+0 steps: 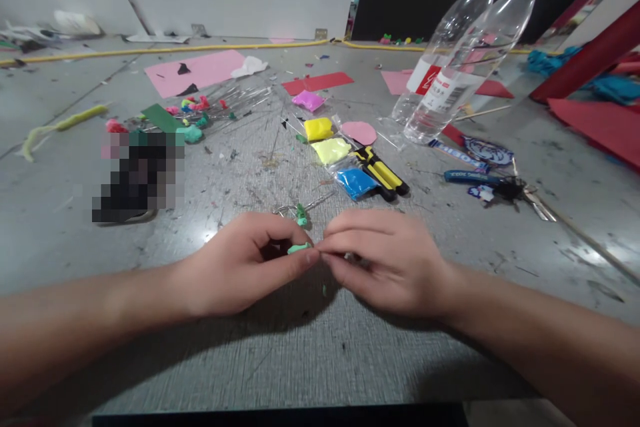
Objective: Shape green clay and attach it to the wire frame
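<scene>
Above the near part of the grey table, my left hand (250, 263) pinches a small piece of mint-green modelling clay (299, 249) between thumb and fingers. My right hand (387, 260) meets it fingertip to fingertip, its thumb and fingers pressed together. What lies between the right fingertips is hidden; a small pale glint shows under that palm. Just beyond the hands, a thin wire piece with a dark green clay lump (301, 215) rests on the table. A tiny green crumb (324, 290) lies below the fingertips.
Packets of blue clay (356, 183) and yellow clay (319, 128) lie ahead, beside yellow-black pliers (383, 173). Two clear bottles (450, 93) stand at the right, near a lanyard (473, 177). Pink paper (195, 72) and a pixelated dark object (135, 177) are at the left.
</scene>
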Motion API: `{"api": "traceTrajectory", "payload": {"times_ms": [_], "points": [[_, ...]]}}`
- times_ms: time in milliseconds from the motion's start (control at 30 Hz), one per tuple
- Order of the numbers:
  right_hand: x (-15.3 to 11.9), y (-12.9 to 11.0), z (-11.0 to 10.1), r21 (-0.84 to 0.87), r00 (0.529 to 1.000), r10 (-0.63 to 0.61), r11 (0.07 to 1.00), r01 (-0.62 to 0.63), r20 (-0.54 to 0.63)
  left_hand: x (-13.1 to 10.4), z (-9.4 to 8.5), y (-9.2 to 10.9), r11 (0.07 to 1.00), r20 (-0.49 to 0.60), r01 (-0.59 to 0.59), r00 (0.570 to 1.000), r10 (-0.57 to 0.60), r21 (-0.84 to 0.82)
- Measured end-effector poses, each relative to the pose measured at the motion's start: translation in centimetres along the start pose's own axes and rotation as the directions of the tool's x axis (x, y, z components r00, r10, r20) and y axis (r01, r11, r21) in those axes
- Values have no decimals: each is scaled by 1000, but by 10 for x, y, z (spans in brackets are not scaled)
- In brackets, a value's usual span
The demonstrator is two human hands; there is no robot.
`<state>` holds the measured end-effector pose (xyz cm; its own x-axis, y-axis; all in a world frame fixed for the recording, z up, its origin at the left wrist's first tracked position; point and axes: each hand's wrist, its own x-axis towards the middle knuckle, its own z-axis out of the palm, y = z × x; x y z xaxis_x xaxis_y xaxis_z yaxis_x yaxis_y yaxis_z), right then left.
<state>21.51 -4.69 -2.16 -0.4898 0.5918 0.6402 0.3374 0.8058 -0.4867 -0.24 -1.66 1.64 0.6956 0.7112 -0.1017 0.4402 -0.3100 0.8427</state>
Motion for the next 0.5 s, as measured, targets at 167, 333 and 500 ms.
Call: {"api": "traceTrajectory", "payload": {"times_ms": [167,333,500], "points": [[1,9,-1,215,899,422,895,-392,-118,1,-4,-2,998,-113,28,993,-22,57],[2,14,3,205,914,404,898,-389,-36,6,-10,-7,986,-214,46,977,-11,162],[3,14,3,163,949,314,938,-307,-18,15,-18,-16,971,-358,152,931,-78,183]]}}
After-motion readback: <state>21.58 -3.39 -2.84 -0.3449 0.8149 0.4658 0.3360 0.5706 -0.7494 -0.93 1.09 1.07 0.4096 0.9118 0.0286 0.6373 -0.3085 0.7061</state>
